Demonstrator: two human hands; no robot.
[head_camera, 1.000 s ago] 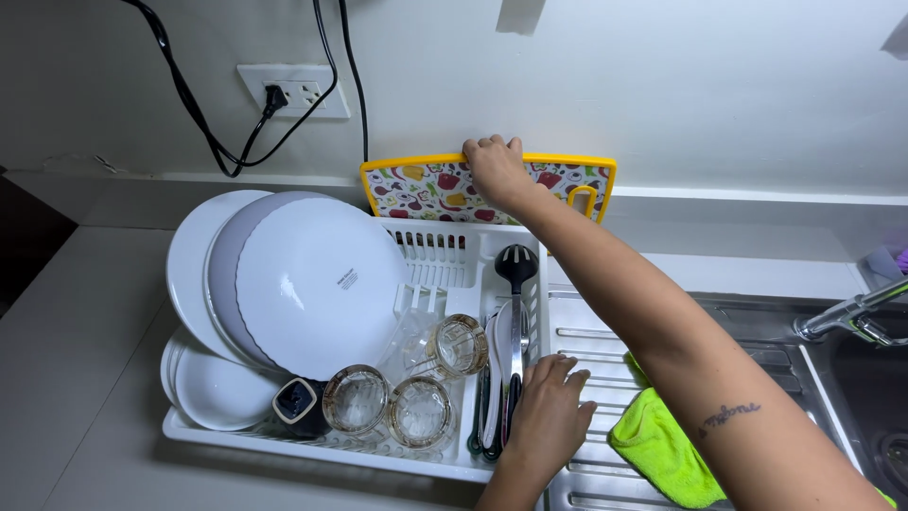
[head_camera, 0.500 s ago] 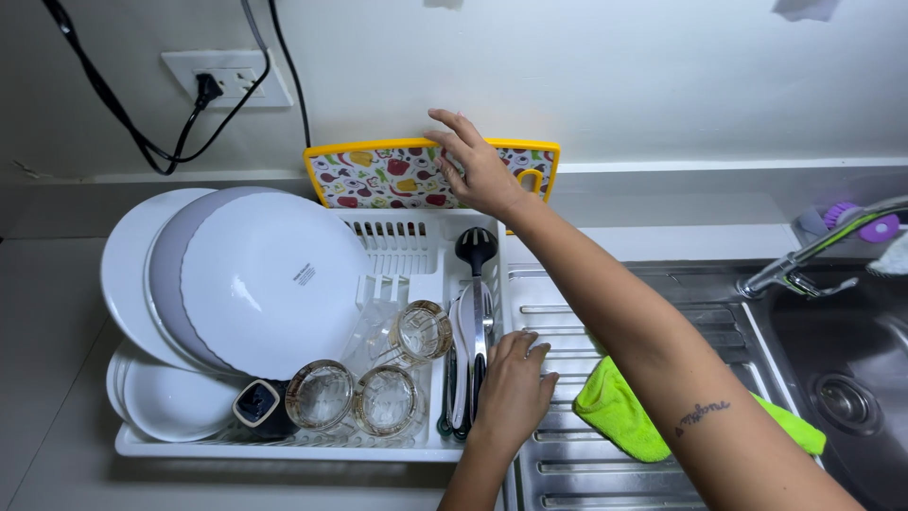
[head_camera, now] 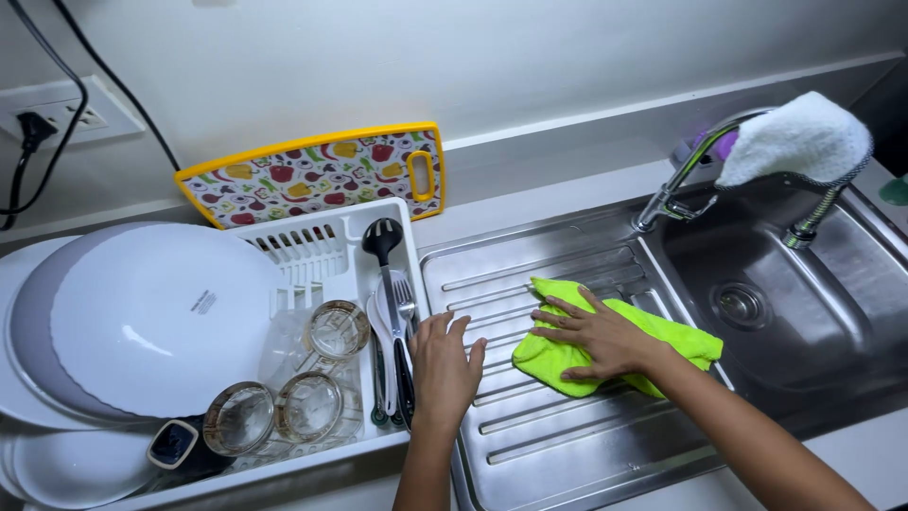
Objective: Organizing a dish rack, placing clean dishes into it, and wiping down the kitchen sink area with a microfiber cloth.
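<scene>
Starting at nine o'clock, big white plates [head_camera: 161,317] stand on edge in a white dish rack [head_camera: 312,464], with a wall socket [head_camera: 57,114] and its black cords at ten o'clock above them. Behind the rack, at eleven o'clock, a cutting board [head_camera: 312,175] with a yellow rim and a fruit print leans on the wall. Low in the rack, toward seven o'clock, sit three upturned glasses [head_camera: 307,405] and a small dark cup [head_camera: 175,445]. The rack's right-hand slot holds cutlery [head_camera: 390,322]: a black slotted spoon, a fork and dark-handled pieces lying lengthways. The left hand [head_camera: 443,364] rests at six o'clock with fingers spread and flat, open and grasping nothing, its palm on the rack's right edge just beside the cutlery. To its right lies the ribbed steel drainboard [head_camera: 567,445]. On it, just right of centre, a bright yellow-green cloth [head_camera: 690,345] lies bunched; the right hand [head_camera: 596,336] presses flat on top of it, fingers splayed toward nine o'clock, not clenched around it. At two o'clock a steel tap [head_camera: 676,185] curves over the sink basin [head_camera: 804,303], with a white cloth [head_camera: 799,137] draped over its spout and the drain [head_camera: 741,305] below.
</scene>
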